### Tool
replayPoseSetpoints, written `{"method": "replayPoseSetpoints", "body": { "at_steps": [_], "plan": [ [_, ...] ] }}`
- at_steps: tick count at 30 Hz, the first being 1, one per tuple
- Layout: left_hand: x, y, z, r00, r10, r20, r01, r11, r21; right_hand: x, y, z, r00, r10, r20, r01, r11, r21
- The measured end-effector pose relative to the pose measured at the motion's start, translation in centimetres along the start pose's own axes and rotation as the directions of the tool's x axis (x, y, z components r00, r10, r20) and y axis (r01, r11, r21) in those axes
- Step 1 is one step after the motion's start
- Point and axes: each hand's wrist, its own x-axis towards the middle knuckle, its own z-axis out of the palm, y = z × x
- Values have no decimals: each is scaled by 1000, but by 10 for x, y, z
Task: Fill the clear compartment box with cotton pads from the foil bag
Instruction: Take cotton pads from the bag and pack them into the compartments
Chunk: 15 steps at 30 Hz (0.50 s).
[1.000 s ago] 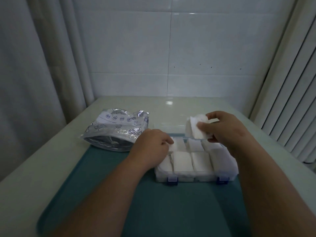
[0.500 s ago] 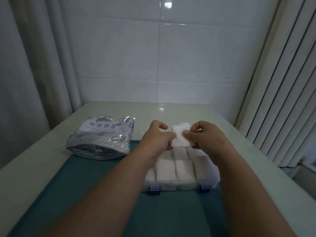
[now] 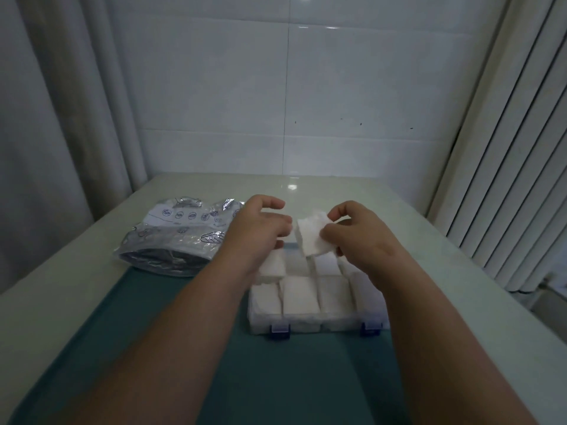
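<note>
Pads (image 3: 314, 237), a soft white square stack, sit pinched in the right hand (image 3: 362, 237) above the box (image 3: 316, 297). Left hand (image 3: 260, 228) hovers beside, fingers loosely spread, empty. Crinkled foil bag (image 3: 178, 240) lies left on the table (image 3: 76, 271).

The stack of cotton pads (image 3: 313, 237) pinched in the right hand (image 3: 362, 240) looked soft, matt and fibrous. Below both hands, the compartment box (image 3: 316, 320) was clear, smooth plastic with glossy blue clips (its walls slightly frosted). Left of the left hand (image 3: 260, 231), the foil bag (image 3: 175, 240) was crinkled, shiny and metallic. The mat (image 3: 153, 348) under the forearms looked matt, the table (image 3: 337, 185) beyond the hands polished and reflective.
</note>
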Motion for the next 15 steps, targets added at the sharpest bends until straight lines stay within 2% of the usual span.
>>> {"method": "replayPoseSetpoints", "body": {
  "at_steps": [2,7,12,15],
  "plan": [
    [-1,7,-17,999,25,-29,-23,999,49,-4,-5,8,999,-33,8,33,999,-40],
    [-11,5,-47,993,47,-109,-32,991,127,-17,-17,34,975,-86,204,106,990,-91],
    [-24,-6,-50,968,22,-250,-31,999,-32,-23,-19,50,955,-176,240,227,953,-203],
    [-32,-10,-43,963,41,-266,-48,999,-19,-24,-17,53,940,-223,260,290,922,-258]
  ]
}}
